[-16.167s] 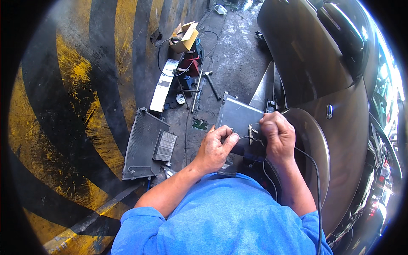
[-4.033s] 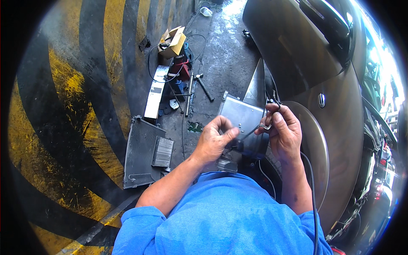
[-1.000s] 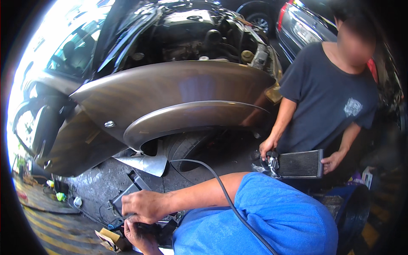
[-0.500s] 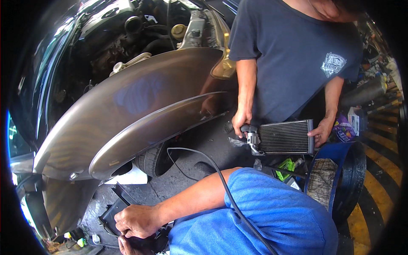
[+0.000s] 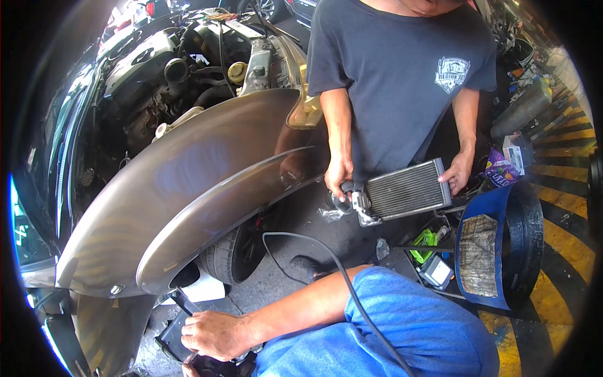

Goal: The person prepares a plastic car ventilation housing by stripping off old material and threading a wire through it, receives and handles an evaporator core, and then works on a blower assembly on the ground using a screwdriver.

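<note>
The brown fender [image 5: 213, 179] of a car is the landmark: below its lower left end, near the lower edge of the view, are the person's two hands. The right hand [image 5: 217, 335] is closed, knuckles uppermost and fingers curled under; its grip is hidden, so what it has hold of cannot be told. Only a sliver of the left hand [image 5: 190, 371] shows just below it, too little to tell how far open it is or whether it holds anything. A dark panel [image 5: 170, 332] lies below the fender, just beside the right hand. A tyre [image 5: 218, 259] sits under the fender's arch, with a black cable [image 5: 296, 236] looping to its right. To the right of the fender, a co-worker [image 5: 402, 81] in a dark shirt holds a finned core [image 5: 407, 191] by both ends, tilted. Farther right of the fender stands a hollow blue drum [image 5: 487, 204].
</note>
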{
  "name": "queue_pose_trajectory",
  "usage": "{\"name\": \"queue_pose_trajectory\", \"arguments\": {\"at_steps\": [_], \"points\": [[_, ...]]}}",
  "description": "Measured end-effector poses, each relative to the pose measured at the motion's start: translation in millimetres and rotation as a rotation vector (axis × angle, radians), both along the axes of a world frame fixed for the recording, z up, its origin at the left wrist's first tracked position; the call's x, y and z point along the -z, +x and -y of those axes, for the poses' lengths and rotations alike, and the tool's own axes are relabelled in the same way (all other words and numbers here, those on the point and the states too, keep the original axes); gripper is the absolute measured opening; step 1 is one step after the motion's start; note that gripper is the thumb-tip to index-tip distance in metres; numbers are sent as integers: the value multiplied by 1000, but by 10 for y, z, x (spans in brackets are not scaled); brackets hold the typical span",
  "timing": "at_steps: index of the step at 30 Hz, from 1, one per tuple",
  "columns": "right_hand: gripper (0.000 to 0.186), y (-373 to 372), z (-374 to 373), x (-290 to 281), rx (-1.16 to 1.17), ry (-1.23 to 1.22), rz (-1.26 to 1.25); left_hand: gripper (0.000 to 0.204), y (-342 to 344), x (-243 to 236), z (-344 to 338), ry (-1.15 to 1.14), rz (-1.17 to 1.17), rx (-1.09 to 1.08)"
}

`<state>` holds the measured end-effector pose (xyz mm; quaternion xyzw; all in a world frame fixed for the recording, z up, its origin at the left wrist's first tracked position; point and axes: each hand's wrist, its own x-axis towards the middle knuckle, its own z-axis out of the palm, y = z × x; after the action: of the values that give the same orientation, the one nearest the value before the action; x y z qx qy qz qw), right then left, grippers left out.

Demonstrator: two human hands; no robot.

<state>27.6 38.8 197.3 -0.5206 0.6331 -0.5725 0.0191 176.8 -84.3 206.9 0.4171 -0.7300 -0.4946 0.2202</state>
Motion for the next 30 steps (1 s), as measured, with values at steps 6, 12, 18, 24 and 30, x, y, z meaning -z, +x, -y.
{"name": "queue_pose_trajectory", "arguments": {"at_steps": [6, 12, 18, 24, 30], "points": [[19, 287, 167, -37, 3, 3, -71, 25, 206, -33, 64, 97, -89, 54], [20, 642, 422, -80, -140, -121, 75, 24, 649, -15, 221, 457, -528, 215], [14, 689, 324, -154, -233, 89, 442, 37, 769, 18, 162, 23, -211, 106], [37, 472, 356, -296, -240, 70, 417, 33, 1057, 194, 188, 93, -322, -1], [17, 692, 457, -526, -171, 64, -228, 37, 1163, 75, 115, 2, -303, -76]]}}
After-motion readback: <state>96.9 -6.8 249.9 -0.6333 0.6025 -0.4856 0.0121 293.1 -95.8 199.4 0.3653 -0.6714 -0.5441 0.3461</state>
